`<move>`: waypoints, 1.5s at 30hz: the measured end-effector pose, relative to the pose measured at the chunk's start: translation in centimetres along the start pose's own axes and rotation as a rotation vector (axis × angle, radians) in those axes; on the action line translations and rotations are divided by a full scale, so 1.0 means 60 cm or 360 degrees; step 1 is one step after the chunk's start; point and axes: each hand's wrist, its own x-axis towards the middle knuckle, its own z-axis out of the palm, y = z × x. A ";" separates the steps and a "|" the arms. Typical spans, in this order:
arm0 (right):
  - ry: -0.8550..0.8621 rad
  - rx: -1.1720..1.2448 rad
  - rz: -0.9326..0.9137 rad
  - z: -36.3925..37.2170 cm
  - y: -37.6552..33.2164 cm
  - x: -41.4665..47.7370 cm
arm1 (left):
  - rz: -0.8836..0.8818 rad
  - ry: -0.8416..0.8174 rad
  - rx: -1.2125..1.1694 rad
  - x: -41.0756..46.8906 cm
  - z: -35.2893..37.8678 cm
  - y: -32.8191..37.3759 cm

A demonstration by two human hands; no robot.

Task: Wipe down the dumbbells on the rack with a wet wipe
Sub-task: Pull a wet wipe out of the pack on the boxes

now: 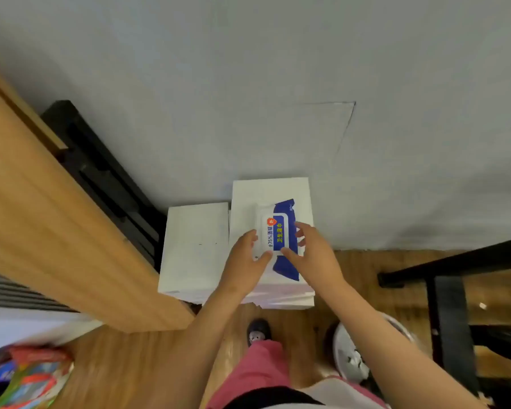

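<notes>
Looking down, the wet wipe pack (278,231) lies mid-top on the right-hand white box (267,190). My left hand (247,255) has its fingers clamped on the pack's left edge. My right hand (311,255) has its fingers curled over the right side, thumb on the label.

Your wipe pack (286,262) looks like glossy plastic film; the white boxes (194,246) under it look smooth, matt card; the floor (148,364) is satin-finished wood.
</notes>
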 end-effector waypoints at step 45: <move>0.0063 -0.0433 -0.0431 -0.025 0.069 0.082 | 0.0370 -0.0101 0.0624 0.106 0.040 0.001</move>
